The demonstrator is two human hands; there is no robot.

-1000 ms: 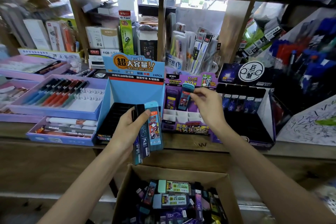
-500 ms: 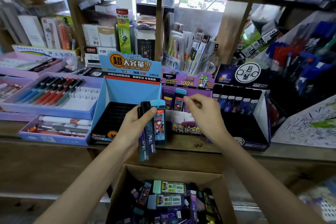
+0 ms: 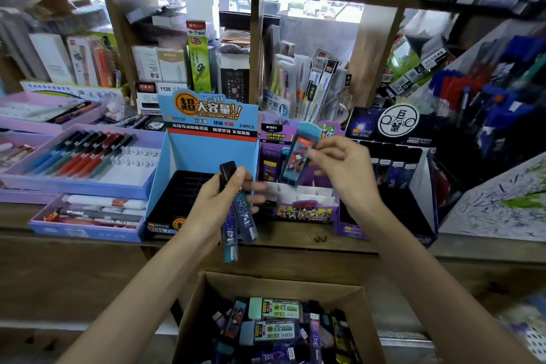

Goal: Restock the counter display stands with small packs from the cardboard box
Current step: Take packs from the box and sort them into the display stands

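My left hand [image 3: 217, 201] grips two slim dark packs [image 3: 240, 217] upright in front of the blue display stand [image 3: 206, 151], whose black tray holds no packs. My right hand [image 3: 339, 168] pinches a teal pack [image 3: 298, 156] tilted in the air above the white slots of the purple display stand [image 3: 307, 213]. A purple pack [image 3: 267, 167] stands in that stand's back row. Below my arms, the open cardboard box [image 3: 280, 281] holds several mixed small packs [image 3: 277, 328].
A dark display stand [image 3: 366, 127] with a row of packs sits right of the purple one. Lilac pen trays [image 3: 88, 183] fill the counter's left side. Wooden shelf posts and hanging stationery stand behind. A scribbled test sheet [image 3: 502, 204] lies at the right.
My right hand set a teal pack into the purple stand and let go. It then took another teal pack from my left hand, which now holds two dark packs.
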